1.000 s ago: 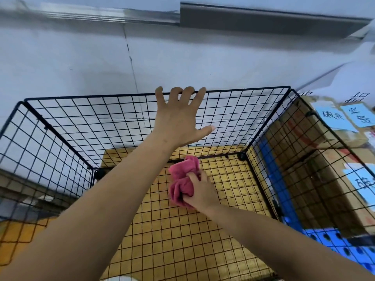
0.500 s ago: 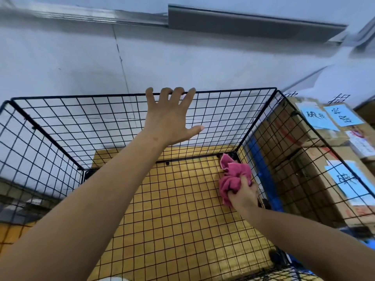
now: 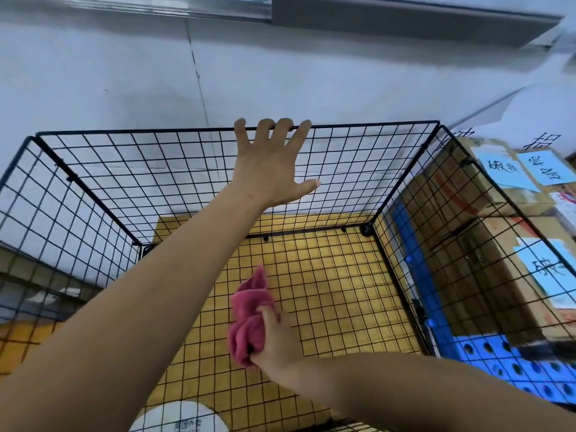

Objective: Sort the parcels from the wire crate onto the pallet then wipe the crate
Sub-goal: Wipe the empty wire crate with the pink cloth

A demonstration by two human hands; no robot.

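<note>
The black wire crate point(image 3: 402, 194) fills the middle of the view and holds no parcels. My left hand point(image 3: 271, 163) reaches across it, with the fingers hooked over the top rim of the far wall. My right hand point(image 3: 274, 341) is down inside the crate, shut on a bunched pink cloth point(image 3: 249, 316) that presses on the wire floor near its middle. Brown cardboard parcels point(image 3: 486, 244) with light blue handwritten labels stand stacked on a blue pallet point(image 3: 505, 357), just outside the crate's right wall.
A pale wall point(image 3: 124, 73) rises close behind the crate. Yellow flooring point(image 3: 343, 275) shows through the wire floor. A white round disc point(image 3: 180, 419) lies at the crate's near edge. Grey clutter sits beyond the left wall.
My right hand has dragged the pink cloth from the far right corner of the crate floor back toward the middle and nearer to me. My left hand stays on the far rim.
</note>
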